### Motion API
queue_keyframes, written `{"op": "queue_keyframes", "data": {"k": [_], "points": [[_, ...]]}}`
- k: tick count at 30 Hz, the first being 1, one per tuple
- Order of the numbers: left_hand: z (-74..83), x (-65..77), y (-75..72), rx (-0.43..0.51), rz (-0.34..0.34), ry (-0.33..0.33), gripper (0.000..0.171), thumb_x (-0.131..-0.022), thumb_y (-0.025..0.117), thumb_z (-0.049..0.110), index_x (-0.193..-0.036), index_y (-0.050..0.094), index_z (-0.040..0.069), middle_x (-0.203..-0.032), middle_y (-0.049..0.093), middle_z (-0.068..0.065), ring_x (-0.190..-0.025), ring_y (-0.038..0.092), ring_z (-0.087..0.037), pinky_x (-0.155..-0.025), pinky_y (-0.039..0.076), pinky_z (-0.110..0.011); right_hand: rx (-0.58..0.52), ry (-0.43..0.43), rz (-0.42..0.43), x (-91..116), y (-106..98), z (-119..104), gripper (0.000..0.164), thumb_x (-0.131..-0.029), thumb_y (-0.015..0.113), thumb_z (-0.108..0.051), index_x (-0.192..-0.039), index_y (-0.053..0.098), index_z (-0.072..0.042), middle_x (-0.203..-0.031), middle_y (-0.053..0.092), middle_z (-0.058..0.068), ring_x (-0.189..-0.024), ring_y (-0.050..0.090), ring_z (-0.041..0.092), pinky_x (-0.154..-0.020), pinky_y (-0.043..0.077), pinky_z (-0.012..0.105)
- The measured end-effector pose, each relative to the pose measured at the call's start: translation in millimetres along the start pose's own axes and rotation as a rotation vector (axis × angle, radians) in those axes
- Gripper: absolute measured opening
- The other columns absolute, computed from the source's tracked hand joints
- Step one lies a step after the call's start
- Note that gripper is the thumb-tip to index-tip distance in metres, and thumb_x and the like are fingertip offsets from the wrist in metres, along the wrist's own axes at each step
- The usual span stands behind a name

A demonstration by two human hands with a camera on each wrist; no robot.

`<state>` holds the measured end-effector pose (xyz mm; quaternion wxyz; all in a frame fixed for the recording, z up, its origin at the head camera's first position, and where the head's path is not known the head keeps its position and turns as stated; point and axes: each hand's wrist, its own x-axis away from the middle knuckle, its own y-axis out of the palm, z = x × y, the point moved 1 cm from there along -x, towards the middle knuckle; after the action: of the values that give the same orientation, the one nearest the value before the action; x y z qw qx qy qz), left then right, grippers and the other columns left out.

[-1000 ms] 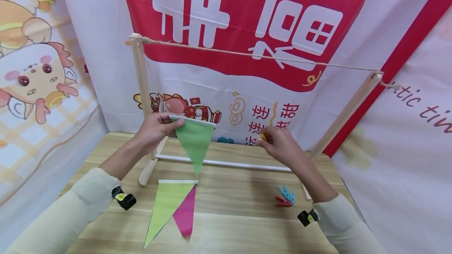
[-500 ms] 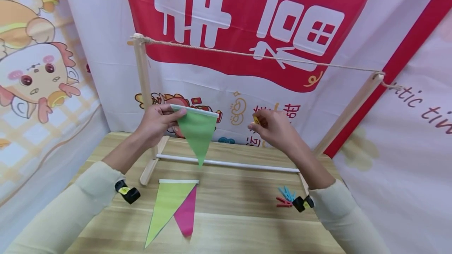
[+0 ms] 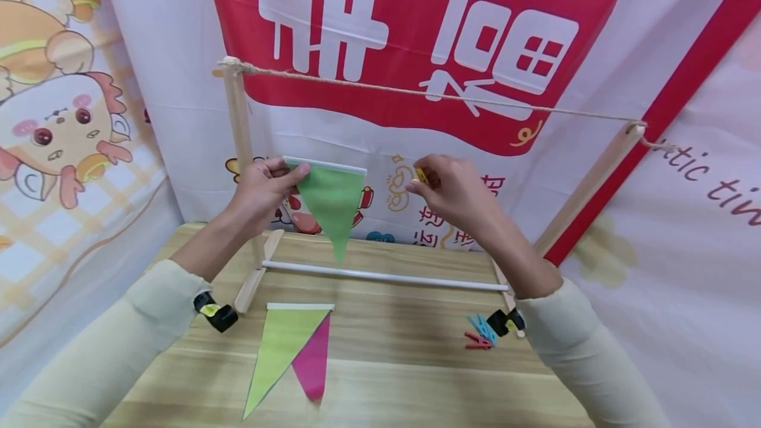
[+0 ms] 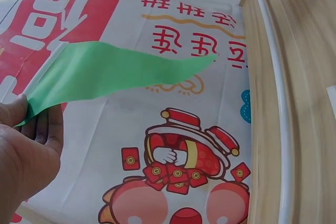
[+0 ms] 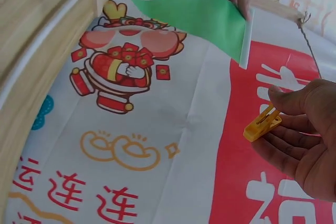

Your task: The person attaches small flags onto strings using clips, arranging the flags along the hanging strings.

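Observation:
My left hand (image 3: 265,191) pinches a green triangular pennant (image 3: 331,200) by the left end of its white top strip, between thumb and fingers. The pennant hangs point down, below the twine (image 3: 380,87) strung between two wooden posts. In my right hand (image 3: 454,190) a yellow clothespin (image 5: 262,123) is pinched between thumb and fingers, a short way right of the pennant. On the table lie a yellow-green pennant (image 3: 284,342) and a pink pennant (image 3: 313,362) partly under it. A blue clothespin (image 3: 483,327) and a red clothespin (image 3: 477,341) rest at the right.
The wooden stand has a left post (image 3: 239,117), a right post (image 3: 594,183) and a white rod (image 3: 386,276) low between them. Its feet stand on the wooden table (image 3: 416,388). Printed cloth (image 3: 380,144) hangs behind and at both sides.
Both hands have risen toward the twine, carrying the green pennant and the yellow clothespin. The right hand has also shifted left, closer to the pennant.

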<state>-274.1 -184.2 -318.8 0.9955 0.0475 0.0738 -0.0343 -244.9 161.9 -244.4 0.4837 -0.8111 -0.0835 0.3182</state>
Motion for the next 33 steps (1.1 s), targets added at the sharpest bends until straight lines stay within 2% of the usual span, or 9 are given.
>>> {"op": "queue_keyframes", "data": {"k": [4,9,14,19,26,33], "points": [[4.1,-0.9,3.1,0.028,0.008,-0.001,0.036,-0.106,0.082,0.025,-0.134,0.073,0.003,-0.103,0.085,0.011,-0.090,0.079,-0.006,-0.078,0.065,-0.018,-0.001,-0.033,0.016,-4.0,-5.0,-7.5,0.043,-0.103,0.085,-0.025,-0.140,0.074,-0.004,-0.121,0.081,0.013,-0.094,0.073,0.024,-0.087,0.069,0.042],[10.1,-2.5,4.4,0.105,0.013,0.002,0.027,-0.104,0.083,0.022,-0.126,0.077,0.007,-0.105,0.086,0.009,-0.097,0.083,-0.006,-0.090,0.067,-0.021,-0.029,-0.064,0.034,-10.5,-13.4,-15.7,0.043,-0.102,0.087,-0.024,-0.138,0.075,-0.004,-0.120,0.083,0.013,-0.097,0.077,0.024,-0.092,0.070,0.043],[18.0,-6.0,3.8,0.160,0.027,0.018,0.020,-0.102,0.085,0.022,-0.119,0.082,0.012,-0.110,0.085,0.005,-0.101,0.081,-0.009,-0.095,0.067,-0.021,-0.093,-0.049,0.052,-19.7,-19.8,-20.3,0.042,-0.101,0.087,-0.025,-0.137,0.077,-0.006,-0.121,0.084,0.010,-0.101,0.080,0.022,-0.095,0.070,0.043],[27.0,-10.5,5.7,0.179,0.039,0.031,0.031,-0.102,0.084,0.025,-0.128,0.079,0.009,-0.117,0.083,0.004,-0.111,0.078,-0.012,-0.100,0.066,-0.022,-0.171,-0.001,0.069,-28.4,-22.8,-25.4,0.041,-0.101,0.088,-0.028,-0.136,0.078,-0.008,-0.120,0.084,0.008,-0.103,0.081,0.020,-0.094,0.070,0.042],[38.6,-16.6,9.9,0.232,0.068,0.037,0.029,-0.101,0.084,0.027,-0.126,0.080,0.012,-0.118,0.081,0.003,-0.111,0.076,-0.013,-0.095,0.065,-0.019,-0.231,0.034,0.105,-39.2,-30.2,-31.5,0.040,-0.101,0.087,-0.031,-0.135,0.079,-0.011,-0.123,0.085,0.006,-0.105,0.081,0.019,-0.095,0.069,0.036],[44.5,-16.5,11.4,0.220,0.114,0.061,0.037,-0.099,0.086,0.031,-0.130,0.080,0.012,-0.120,0.081,0.003,-0.108,0.077,-0.014,-0.095,0.067,-0.022,-0.272,0.025,0.121,-48.5,-35.9,-39.5,0.039,-0.101,0.087,-0.032,-0.132,0.080,-0.011,-0.123,0.084,0.005,-0.104,0.081,0.017,-0.094,0.068,0.031]]}}
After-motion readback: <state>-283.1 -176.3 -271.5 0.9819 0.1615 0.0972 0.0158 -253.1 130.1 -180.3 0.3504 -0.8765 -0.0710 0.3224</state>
